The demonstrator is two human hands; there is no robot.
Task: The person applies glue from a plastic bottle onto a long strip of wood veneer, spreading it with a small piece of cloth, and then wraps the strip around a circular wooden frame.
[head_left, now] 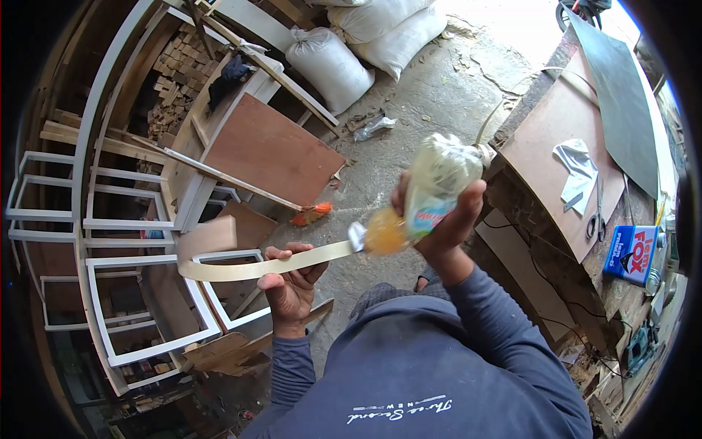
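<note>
My left hand (298,289) pinches a long pale flexible strip (307,258) between thumb and fingers. To the left the strip bends back on itself in a loop, its far end blurred. My right hand (450,230) is wrapped round a clear plastic bottle (439,175) with a printed label. It is tipped with its base up and its neck pointing down to the left. Yellow-orange liquid has gathered toward the neck, whose tip overlaps the right end of the strip in this view.
White-painted frames (150,311) and a reddish-brown board (270,150) stand on the left. At the right, a workbench (541,146) holds a cloth (578,172), scissors (596,219) and a blue-and-red can (630,252). White sacks (329,69) lie at the back.
</note>
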